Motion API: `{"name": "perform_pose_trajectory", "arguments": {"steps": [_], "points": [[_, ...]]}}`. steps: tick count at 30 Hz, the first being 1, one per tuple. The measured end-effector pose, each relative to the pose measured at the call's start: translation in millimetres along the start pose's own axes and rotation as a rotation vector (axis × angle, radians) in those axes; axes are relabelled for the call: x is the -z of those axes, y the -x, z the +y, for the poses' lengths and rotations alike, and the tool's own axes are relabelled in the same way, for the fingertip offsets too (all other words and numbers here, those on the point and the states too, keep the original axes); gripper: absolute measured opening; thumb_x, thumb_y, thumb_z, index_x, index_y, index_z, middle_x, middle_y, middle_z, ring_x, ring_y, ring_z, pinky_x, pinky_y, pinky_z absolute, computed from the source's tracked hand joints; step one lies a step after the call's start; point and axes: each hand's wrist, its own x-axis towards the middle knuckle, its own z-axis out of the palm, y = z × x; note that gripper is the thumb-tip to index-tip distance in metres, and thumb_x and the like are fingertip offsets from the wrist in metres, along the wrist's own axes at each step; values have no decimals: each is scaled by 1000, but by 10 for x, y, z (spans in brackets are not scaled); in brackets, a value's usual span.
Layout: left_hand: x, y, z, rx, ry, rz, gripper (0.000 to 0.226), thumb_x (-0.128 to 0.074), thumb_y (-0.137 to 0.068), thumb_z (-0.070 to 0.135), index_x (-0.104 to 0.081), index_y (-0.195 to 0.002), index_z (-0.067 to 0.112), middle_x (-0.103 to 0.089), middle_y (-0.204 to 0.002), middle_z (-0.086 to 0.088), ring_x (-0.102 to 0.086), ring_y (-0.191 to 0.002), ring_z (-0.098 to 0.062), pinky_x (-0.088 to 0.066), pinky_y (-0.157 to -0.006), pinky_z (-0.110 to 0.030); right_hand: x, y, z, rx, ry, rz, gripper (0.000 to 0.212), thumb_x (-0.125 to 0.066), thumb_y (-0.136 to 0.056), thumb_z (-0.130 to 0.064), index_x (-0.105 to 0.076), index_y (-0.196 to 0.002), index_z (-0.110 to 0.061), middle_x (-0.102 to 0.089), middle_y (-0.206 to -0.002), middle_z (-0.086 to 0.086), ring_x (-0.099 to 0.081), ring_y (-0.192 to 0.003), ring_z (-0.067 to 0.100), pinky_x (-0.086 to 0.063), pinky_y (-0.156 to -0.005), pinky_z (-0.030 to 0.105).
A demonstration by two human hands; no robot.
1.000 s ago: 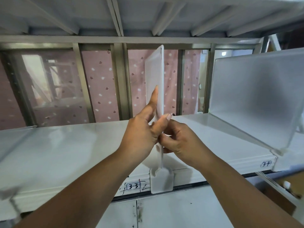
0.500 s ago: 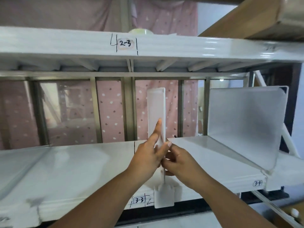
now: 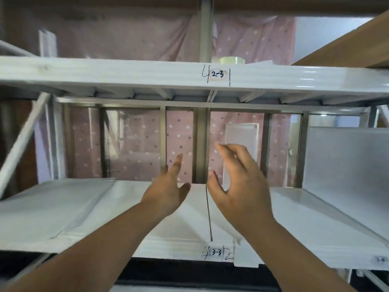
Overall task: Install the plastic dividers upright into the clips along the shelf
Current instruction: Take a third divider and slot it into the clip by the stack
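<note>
A translucent plastic divider (image 3: 242,135) stands upright on the white shelf (image 3: 126,207), seated in a white clip (image 3: 246,258) on the shelf's front edge beside the "3-3" label (image 3: 216,252). My right hand (image 3: 240,186) hovers open just in front of and left of the divider, not touching it. My left hand (image 3: 168,190) is open too, further left, fingers spread above the shelf. A second, larger divider (image 3: 347,165) stands upright at the right.
The upper shelf (image 3: 147,72), labelled "2-3" (image 3: 217,75), carries a roll of tape (image 3: 228,60). Metal window bars and a pink dotted curtain lie behind. A flat sheet (image 3: 52,207) lies on the shelf's left part. A wooden board (image 3: 347,45) slants at the top right.
Both hands have let go of the middle divider and drawn back to the left with fingers open. The divider stays standing in its clip. My view has tilted upward and leftward.
</note>
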Motion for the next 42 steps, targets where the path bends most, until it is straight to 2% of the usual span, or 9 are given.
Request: {"name": "perform_pose_trajectory", "arguments": {"steps": [6,11,15,20,28,32,36,39,42], "points": [[606,129,-754,230,-133,15,92,-56,-102,44,11,-163,53,-10,-178,-10,-47,-148,-37,-53,-99,-42,-805,-232,-363,-64,-133,-472,79,-54,-94,-49,-22,-162,-26,-27,-160,-2,-23,-150,20,-36,-117,47],[1065,390,-1428,445,-277,33,86,-51,-103,53,4,-168,42,-11,-177,-16,-7,-160,-54,-31,-124,-62,-1505,-418,-605,-22,-81,-770,83,-53,-95,-59,-21,-163,-24,-13,-171,3,-1,-158,28,-15,-126,48],[1434,648,-1941,597,-366,40,86,-45,-104,61,4,-170,33,-17,-176,-19,-9,-162,-46,-12,-130,-61,-2017,-524,-930,48,-56,-934,88,-53,-92,-67,-25,-161,-21,-21,-167,9,-11,-154,33,-21,-123,49],[1712,1078,-2568,814,-357,97,86,-48,-100,66,-9,-169,32,-56,-149,-15,-63,-127,-36,-48,-114,-54,-2542,-508,-1418,180,-21,-1076,91,-55,-91,-69,-24,-162,-21,-26,-166,13,-20,-151,37,-26,-120,50],[1747,1527,-3052,996,101,274,114,-82,-89,40,-3,-167,15,-46,-156,-22,-54,-137,-40,-48,-114,-52,-3073,-266,-2105,347,-63,-1272,101,-54,-83,-81,-28,-160,-21,-30,-166,8,-27,-150,32,-32,-118,48],[1608,1693,-3138,948,176,348,116,-78,-90,48,4,-167,23,-51,-157,-16,-65,-115,-31,-61,-82,-35,-3278,-96,-2361,198,-305,-1338,106,-69,-74,-77,-29,-159,-27,-36,-163,3,-42,-141,28,-42,-106,41],[1430,1751,-3205,959,303,355,107,-75,-90,53,-4,-167,29,-55,-145,-9,-64,-104,-26,-60,-82,-41,-3449,58,-2442,267,-203,-1352,94,-73,-77,-67,-38,-153,-23,-48,-151,9,-51,-129,29,-48,-103,42],[1375,1738,-3255,1017,378,305,108,-76,-90,53,-3,-167,34,-43,-160,-13,-58,-128,-39,-66,-83,-56,-3457,29,-2465,279,-192,-1333,72,-71,-79,-53,-48,-141,-22,-58,-131,8,-57,-102,24,-51,-82,36],[1352,1658,-3255,1023,462,331,90,-76,-90,53,-27,-160,25,-54,-144,-9,-59,-118,-35,-65,-86,-59,-3399,-19,-2458,227,-251,-1272,73,-69,-76,-50,-51,-142,-25,-58,-128,5,-57,-99,22,-48,-75,32]]}}
